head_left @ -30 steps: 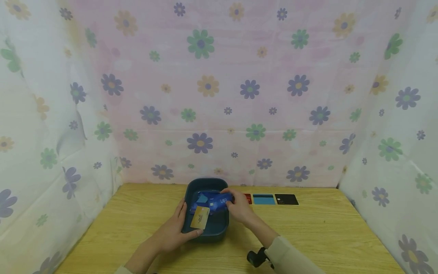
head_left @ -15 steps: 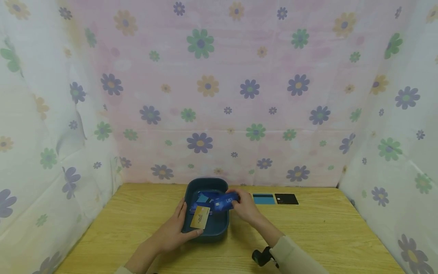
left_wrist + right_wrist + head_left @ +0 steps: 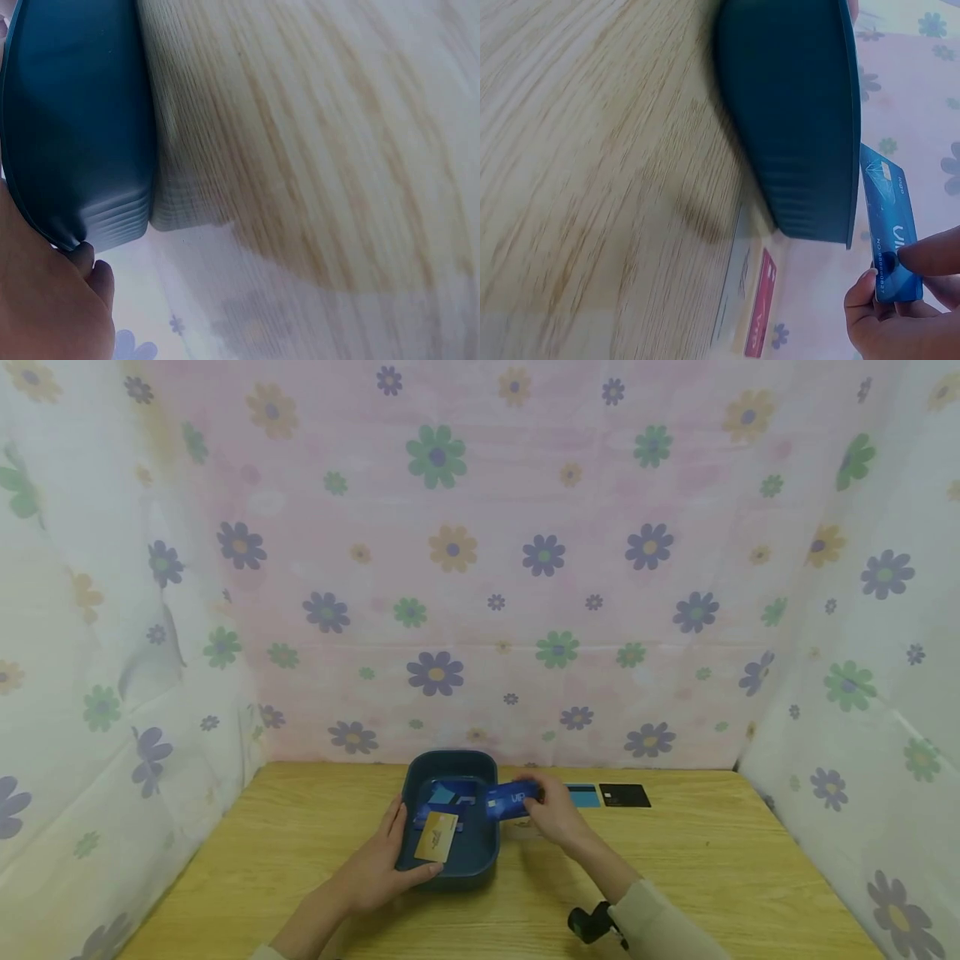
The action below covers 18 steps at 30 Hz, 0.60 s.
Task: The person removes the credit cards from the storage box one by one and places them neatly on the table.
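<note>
A dark teal plastic tub (image 3: 480,868) stands on the wooden table. My left hand (image 3: 367,868) holds its left side, thumb over the near rim and fingers along the left wall. Inside lie a gold card (image 3: 437,837) and several blue cards (image 3: 459,791), partly overlapping. My right hand (image 3: 558,814) pinches a blue VIP card (image 3: 508,802) by its right end, between thumb and fingers. This card is raised above the table at the tub's right rim. The right wrist view also shows the VIP card (image 3: 889,225), its chip end towards the tub.
Right of my hand, a light blue card (image 3: 583,795) with a dark stripe and a black card (image 3: 626,795) lie in a row. A red card (image 3: 761,307) lies on the table in the right wrist view. Flowered cloth (image 3: 450,610) hangs behind the table.
My right hand has moved right with the blue VIP card, from over the tub to its right rim. It now hides the red card in the head view. The left hand stays on the tub.
</note>
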{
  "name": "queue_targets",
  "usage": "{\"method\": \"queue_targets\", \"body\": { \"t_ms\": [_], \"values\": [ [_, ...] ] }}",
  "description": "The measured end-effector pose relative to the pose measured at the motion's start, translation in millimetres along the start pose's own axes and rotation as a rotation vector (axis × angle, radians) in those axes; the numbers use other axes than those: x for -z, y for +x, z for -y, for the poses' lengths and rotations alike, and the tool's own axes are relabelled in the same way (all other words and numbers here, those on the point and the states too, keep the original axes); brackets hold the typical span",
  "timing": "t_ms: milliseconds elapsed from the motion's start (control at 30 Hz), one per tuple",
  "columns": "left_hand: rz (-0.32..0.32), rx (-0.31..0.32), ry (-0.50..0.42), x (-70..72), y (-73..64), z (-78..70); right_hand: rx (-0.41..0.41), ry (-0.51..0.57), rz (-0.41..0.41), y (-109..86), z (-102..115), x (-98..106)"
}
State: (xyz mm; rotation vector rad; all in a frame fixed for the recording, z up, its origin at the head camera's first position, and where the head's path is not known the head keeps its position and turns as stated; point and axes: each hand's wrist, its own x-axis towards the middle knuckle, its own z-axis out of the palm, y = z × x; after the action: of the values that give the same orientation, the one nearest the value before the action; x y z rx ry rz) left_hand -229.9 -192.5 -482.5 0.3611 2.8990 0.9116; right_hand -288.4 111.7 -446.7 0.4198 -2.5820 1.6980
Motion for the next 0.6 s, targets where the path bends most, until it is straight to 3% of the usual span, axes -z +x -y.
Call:
{"method": "queue_targets", "body": {
  "t_ms": [600],
  "values": [
    [0.009,0.007,-0.011,-0.4,1.0,1.2,-0.073,-0.051,-0.039,-7.2,-15,31]
  ]
}}
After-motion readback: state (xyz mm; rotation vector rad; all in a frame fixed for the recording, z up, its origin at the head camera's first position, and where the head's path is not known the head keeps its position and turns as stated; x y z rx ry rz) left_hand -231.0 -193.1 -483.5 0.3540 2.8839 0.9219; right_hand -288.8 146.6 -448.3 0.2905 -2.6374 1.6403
